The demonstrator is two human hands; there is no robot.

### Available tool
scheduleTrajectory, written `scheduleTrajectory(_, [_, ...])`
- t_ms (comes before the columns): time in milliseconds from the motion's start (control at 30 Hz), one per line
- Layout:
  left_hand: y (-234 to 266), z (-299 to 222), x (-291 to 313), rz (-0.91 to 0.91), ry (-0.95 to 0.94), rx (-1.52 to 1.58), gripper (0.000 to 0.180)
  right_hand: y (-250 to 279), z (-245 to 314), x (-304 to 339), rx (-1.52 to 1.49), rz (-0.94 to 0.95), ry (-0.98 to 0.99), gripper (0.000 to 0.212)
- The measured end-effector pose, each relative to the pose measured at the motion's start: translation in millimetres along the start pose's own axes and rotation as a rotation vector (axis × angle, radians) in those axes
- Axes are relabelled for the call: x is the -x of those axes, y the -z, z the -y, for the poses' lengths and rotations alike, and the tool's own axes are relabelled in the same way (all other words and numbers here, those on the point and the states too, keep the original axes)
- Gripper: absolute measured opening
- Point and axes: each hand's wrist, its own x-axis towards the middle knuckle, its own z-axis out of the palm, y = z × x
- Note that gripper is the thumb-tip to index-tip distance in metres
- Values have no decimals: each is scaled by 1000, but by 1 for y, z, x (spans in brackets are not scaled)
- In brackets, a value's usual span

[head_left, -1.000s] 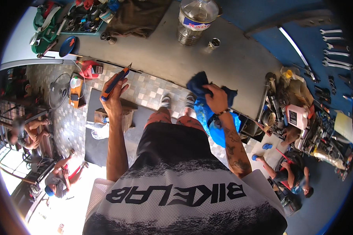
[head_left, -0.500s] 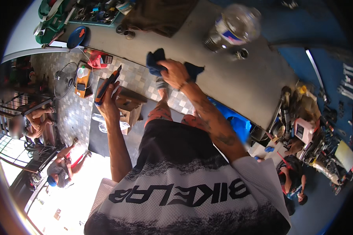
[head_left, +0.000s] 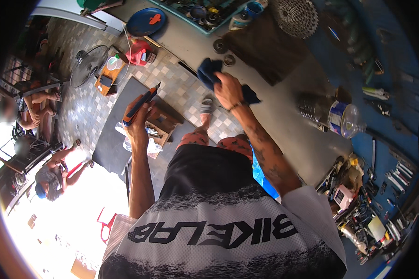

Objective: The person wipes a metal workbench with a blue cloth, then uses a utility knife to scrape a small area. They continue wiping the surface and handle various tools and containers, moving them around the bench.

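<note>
My left hand (head_left: 136, 122) is closed around a black and orange utility knife (head_left: 142, 103), its tip pointing up and away from me. This hand is held over the floor, to the left of the workbench (head_left: 284, 116). My right hand (head_left: 230, 91) grips a bunched dark blue cloth (head_left: 209, 70) near the bench's edge, and part of the cloth sticks out on either side of the fingers. Just beyond the cloth, small metal rings (head_left: 229, 60) lie on the bench. Whether the cloth touches the bench top, I cannot tell.
A blue round dish (head_left: 145, 22), a teal tray of parts (head_left: 191, 14), a brown cloth (head_left: 265, 44) and a bicycle cassette (head_left: 295, 17) lie farther off. To the right are a clear plastic bottle (head_left: 347, 120) and cluttered tools. People sit at the left.
The whole view has turned, bringing the cassette into sight. My right hand has moved left along the bench with the cloth, nearer the metal rings. The knife stays in my left hand.
</note>
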Motion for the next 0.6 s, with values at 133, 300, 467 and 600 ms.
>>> scheduleTrajectory(133, [15,-2,-5,-44,19,9,43,-44,43,-79,-61,-47,149,31])
scheduleTrajectory(300, [7,-4,-16,-21,54,59,41,-7,12,-4,6,40,56,34])
scheduleTrajectory(467, [8,0,-21,-24,83,15,41,51,-21,93,68,64,18,45])
scheduleTrajectory(600, [24,2,-12,-58,78,42,42,-6,2,10,26,74,70,37])
